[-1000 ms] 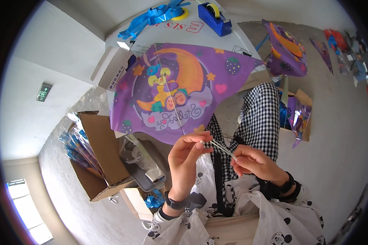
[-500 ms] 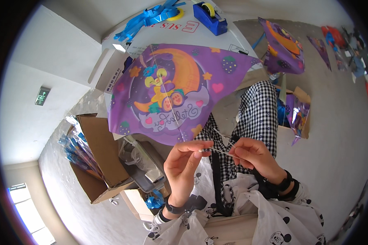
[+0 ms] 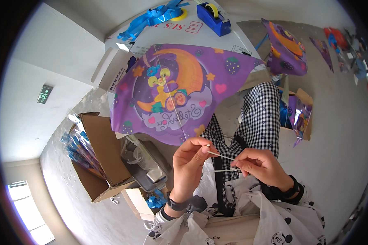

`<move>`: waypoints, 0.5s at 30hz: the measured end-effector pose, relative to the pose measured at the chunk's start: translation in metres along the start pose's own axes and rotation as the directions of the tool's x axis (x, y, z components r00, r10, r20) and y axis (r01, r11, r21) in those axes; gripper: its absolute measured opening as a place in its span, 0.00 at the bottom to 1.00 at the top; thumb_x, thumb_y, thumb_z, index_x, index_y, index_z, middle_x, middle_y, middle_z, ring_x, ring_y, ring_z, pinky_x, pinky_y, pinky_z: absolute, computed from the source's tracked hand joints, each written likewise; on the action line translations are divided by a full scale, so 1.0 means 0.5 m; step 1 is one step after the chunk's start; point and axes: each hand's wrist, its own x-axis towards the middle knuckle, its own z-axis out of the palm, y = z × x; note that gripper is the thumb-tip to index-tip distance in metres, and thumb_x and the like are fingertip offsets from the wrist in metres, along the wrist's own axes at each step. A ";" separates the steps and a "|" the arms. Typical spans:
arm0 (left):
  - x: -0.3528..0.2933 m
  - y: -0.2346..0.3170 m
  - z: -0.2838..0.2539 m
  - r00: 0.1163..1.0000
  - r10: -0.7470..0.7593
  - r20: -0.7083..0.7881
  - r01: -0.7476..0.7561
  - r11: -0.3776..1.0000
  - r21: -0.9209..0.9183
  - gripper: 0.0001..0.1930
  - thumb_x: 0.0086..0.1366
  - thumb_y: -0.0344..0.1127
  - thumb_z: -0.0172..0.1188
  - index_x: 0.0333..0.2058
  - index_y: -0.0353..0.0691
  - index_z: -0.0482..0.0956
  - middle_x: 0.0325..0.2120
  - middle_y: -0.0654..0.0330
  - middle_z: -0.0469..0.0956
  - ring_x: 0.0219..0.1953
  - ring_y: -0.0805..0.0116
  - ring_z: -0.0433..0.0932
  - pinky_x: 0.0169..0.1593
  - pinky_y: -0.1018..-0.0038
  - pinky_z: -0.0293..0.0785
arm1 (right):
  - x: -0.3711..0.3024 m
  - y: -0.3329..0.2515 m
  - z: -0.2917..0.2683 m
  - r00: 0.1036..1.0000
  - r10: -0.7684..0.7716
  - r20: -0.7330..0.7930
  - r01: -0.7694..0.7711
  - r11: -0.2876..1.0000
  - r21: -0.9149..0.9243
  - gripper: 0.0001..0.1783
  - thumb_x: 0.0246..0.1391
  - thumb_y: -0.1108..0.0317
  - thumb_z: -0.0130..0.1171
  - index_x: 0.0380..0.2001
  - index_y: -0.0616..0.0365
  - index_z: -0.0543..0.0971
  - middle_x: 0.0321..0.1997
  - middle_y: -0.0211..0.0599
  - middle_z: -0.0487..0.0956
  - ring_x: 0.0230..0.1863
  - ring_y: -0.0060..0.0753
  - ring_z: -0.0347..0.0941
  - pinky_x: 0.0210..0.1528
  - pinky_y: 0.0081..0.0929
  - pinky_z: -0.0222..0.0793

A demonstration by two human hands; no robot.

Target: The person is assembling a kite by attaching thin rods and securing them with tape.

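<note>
In front of my lap, my left hand (image 3: 187, 166) pinches one end of a thin whitish rod (image 3: 221, 155) between thumb and fingers. My right hand (image 3: 265, 166) grips the same rod farther along, its fingers closed. A second short pale length (image 3: 225, 170) sticks out leftward below my right fingers; whether it joins the rod cannot be made out. Just beyond my hands lies a purple kite (image 3: 171, 87) with a printed orange moon and cartoon figure, a thin line running down its middle. Its lower edge comes close to my left fingers without visible contact.
Behind the kite, a white surface (image 3: 237, 38) bears blue ribbons (image 3: 153, 18) and a blue tape dispenser (image 3: 214, 22). At left stand a cardboard box (image 3: 106, 147) of wrapped kites and a grey tray (image 3: 161, 163). Another kite (image 3: 288, 49) and an open box (image 3: 304, 102) are at right.
The rod's piece that pointed up and away now points left below my right hand. My left hand has shifted slightly right, its grip now at the rod's end.
</note>
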 end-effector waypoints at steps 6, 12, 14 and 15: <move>-0.002 0.003 0.009 0.992 0.115 -0.052 -0.108 0.986 0.126 0.06 0.63 0.23 0.59 0.39 0.32 0.76 0.36 0.56 0.79 0.39 0.67 0.80 0.44 0.72 0.78 | 0.003 0.004 -0.001 0.999 0.015 -0.036 -0.015 1.000 -0.003 0.07 0.61 0.72 0.55 0.37 0.66 0.78 0.25 0.26 0.75 0.24 0.13 0.68 0.26 0.13 0.64; 0.000 0.000 0.007 0.991 0.123 -0.059 -0.117 0.988 0.101 0.06 0.62 0.22 0.60 0.38 0.32 0.76 0.36 0.56 0.79 0.39 0.67 0.80 0.44 0.73 0.78 | 0.005 0.005 0.001 0.999 0.019 -0.045 -0.018 1.000 0.025 0.07 0.62 0.73 0.55 0.38 0.66 0.78 0.25 0.26 0.75 0.24 0.12 0.68 0.26 0.12 0.64; 0.001 -0.001 0.005 0.991 0.123 -0.059 -0.117 0.988 0.097 0.06 0.62 0.21 0.60 0.38 0.32 0.76 0.36 0.56 0.79 0.39 0.67 0.80 0.44 0.73 0.78 | 0.005 0.003 0.001 0.999 0.019 -0.046 -0.018 1.000 0.024 0.07 0.62 0.73 0.54 0.38 0.66 0.78 0.25 0.26 0.75 0.24 0.12 0.68 0.26 0.12 0.64; 0.001 -0.001 0.005 0.991 0.124 -0.059 -0.118 0.988 0.094 0.06 0.61 0.21 0.60 0.38 0.32 0.76 0.36 0.56 0.79 0.39 0.67 0.80 0.44 0.73 0.78 | 0.005 0.001 0.001 0.999 0.021 -0.046 -0.021 1.000 0.016 0.07 0.62 0.73 0.54 0.38 0.66 0.78 0.25 0.26 0.75 0.24 0.12 0.68 0.26 0.13 0.64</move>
